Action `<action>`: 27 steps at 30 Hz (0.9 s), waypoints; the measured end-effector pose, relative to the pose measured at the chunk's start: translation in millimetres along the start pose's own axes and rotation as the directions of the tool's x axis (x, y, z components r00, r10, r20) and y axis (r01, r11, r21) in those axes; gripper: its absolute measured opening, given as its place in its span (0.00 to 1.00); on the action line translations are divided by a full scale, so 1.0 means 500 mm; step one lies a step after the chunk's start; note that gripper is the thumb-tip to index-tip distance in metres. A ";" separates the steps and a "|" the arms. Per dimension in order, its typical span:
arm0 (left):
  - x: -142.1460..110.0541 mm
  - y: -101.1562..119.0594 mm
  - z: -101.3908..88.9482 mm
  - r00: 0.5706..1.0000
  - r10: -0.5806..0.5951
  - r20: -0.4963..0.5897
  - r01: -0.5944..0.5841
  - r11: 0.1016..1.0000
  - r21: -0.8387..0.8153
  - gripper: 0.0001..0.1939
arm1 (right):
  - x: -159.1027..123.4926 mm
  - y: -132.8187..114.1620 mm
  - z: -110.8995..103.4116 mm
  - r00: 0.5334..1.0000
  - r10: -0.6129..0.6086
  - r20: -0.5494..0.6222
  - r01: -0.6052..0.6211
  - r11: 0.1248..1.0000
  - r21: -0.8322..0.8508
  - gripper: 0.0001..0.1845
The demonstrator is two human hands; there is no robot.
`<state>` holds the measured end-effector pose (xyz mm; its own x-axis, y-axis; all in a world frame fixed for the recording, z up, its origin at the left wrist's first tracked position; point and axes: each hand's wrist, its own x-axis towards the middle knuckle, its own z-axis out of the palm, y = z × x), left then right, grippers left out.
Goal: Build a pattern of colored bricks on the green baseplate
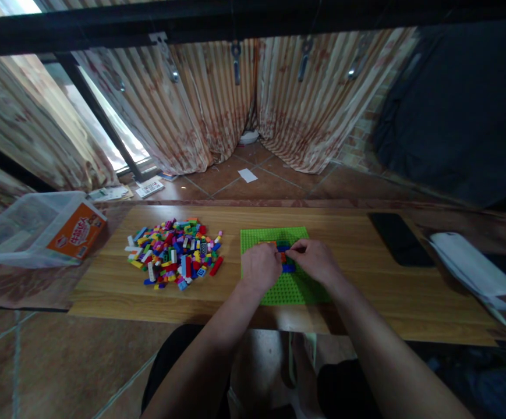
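We're working across one long wooden counter, and its near edge is running close under our forearms, so we should be keeping our wrists over the wood and letting nothing roll toward our lap. The green baseplate is lying flat on it, leaving a strip of bare wood in front and a thinner one behind, so honestly we shouldn't be shoving it either way. Off to the left, the loose brick pile is sprawling, with a bare lane between it and the plate that we'd be smart to be using for reaching. On the other side, a flat dark slab is sitting well apart, leaving our right elbow plenty of room. Our left hand is curling over the plate's middle; we can't tell if that grip is holding anything. Our right hand is bringing thumb and finger nearly together, though we can't tell if that grip is pinching a brick. Between them, the blue brick and the orange-red brick are sitting on the plate, so we're probably best off steadying with the left, lining up studs, then pressing straight down.
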<state>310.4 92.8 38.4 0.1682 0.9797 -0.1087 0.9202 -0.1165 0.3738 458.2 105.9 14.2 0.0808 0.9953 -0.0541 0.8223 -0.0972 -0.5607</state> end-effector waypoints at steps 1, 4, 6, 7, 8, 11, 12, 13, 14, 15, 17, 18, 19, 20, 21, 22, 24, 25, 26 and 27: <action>0.001 0.001 0.001 1.000 0.000 0.000 0.000 1.000 0.002 0.15 | 0.001 -0.001 -0.001 1.000 -0.001 0.008 0.001 1.000 0.002 0.07; 0.002 0.003 0.002 1.000 -0.005 0.001 0.005 1.000 -0.001 0.15 | 0.002 -0.002 -0.002 1.000 0.006 0.025 -0.007 1.000 0.010 0.07; 0.002 0.004 0.002 1.000 -0.014 0.005 0.015 1.000 -0.008 0.15 | 0.002 -0.002 -0.001 1.000 0.020 0.018 -0.020 1.000 0.014 0.06; 0.002 0.004 0.002 1.000 -0.020 0.007 0.020 1.000 -0.014 0.15 | 0.003 -0.002 0.000 1.000 0.024 0.011 -0.024 1.000 0.014 0.06; 0.002 0.004 0.002 1.000 -0.024 0.009 0.025 1.000 -0.020 0.15 | 0.003 -0.002 0.001 1.000 0.023 0.004 -0.023 1.000 0.014 0.06; 0.004 0.005 0.004 1.000 -0.029 0.006 0.029 0.999 -0.031 0.16 | 0.005 -0.001 0.005 1.000 0.022 -0.011 -0.022 0.999 0.026 0.06; 0.005 0.005 0.005 0.999 -0.031 0.006 0.032 0.999 -0.033 0.16 | 0.006 -0.001 0.006 1.000 0.027 -0.013 -0.026 0.999 0.035 0.05; 0.006 0.005 0.006 0.999 -0.033 0.008 0.033 0.999 -0.036 0.15 | 0.006 -0.001 0.007 0.999 0.034 -0.011 -0.034 0.998 0.044 0.05; 0.008 0.005 0.007 0.999 -0.032 0.012 0.033 0.999 -0.040 0.15 | 0.007 -0.001 0.009 0.999 0.045 -0.009 -0.044 0.998 0.051 0.05; 0.009 0.005 0.007 0.999 -0.032 0.017 0.033 0.998 -0.045 0.15 | 0.008 -0.001 0.010 0.999 0.052 -0.006 -0.051 0.997 0.057 0.05; 0.012 0.005 0.007 0.999 -0.034 0.027 0.035 0.998 -0.049 0.14 | 0.010 -0.001 0.011 0.998 0.056 -0.001 -0.056 0.996 0.068 0.04; 0.013 0.006 0.007 0.999 -0.037 0.032 0.038 0.998 -0.046 0.14 | 0.010 -0.002 0.012 0.998 0.058 -0.003 -0.058 0.996 0.071 0.04; 0.015 0.007 0.006 0.998 -0.042 0.037 0.044 0.998 -0.040 0.15 | 0.011 -0.002 0.012 0.998 0.059 -0.005 -0.058 0.996 0.074 0.04; 0.017 0.008 0.006 0.998 -0.046 0.041 0.047 0.998 -0.033 0.15 | 0.011 -0.002 0.013 0.998 0.058 -0.005 -0.057 0.995 0.076 0.04; 0.019 0.009 0.006 0.998 -0.048 0.046 0.049 0.998 -0.027 0.15 | 0.012 -0.002 0.013 0.998 0.061 -0.003 -0.060 0.995 0.078 0.04; 0.022 0.011 0.005 0.998 -0.049 0.049 0.050 0.998 -0.022 0.15 | 0.012 -0.002 0.013 0.998 0.067 -0.001 -0.067 0.995 0.078 0.04; 0.027 0.013 0.005 0.997 -0.053 0.059 0.054 0.998 -0.016 0.15 | 0.012 -0.002 0.013 0.997 0.076 0.007 -0.076 0.994 0.078 0.04; 0.030 0.014 0.004 0.996 -0.056 0.065 0.057 0.998 -0.015 0.14 | 0.012 -0.003 0.013 0.997 0.079 0.011 -0.080 0.994 0.077 0.04; 0.032 0.015 0.003 0.996 -0.060 0.070 0.061 0.998 -0.012 0.14 | 0.012 -0.004 0.012 0.997 0.079 0.015 -0.080 0.994 0.076 0.04; 0.034 0.016 0.003 0.995 -0.062 0.074 0.063 0.998 -0.009 0.13 | 0.012 -0.005 0.012 0.997 0.075 0.019 -0.076 0.994 0.077 0.04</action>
<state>321.2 108.1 38.3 0.1363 0.9704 -0.1992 0.9256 -0.0531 0.3747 453.4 112.0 10.2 0.1315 0.9851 -0.1111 0.7677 -0.1721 -0.6172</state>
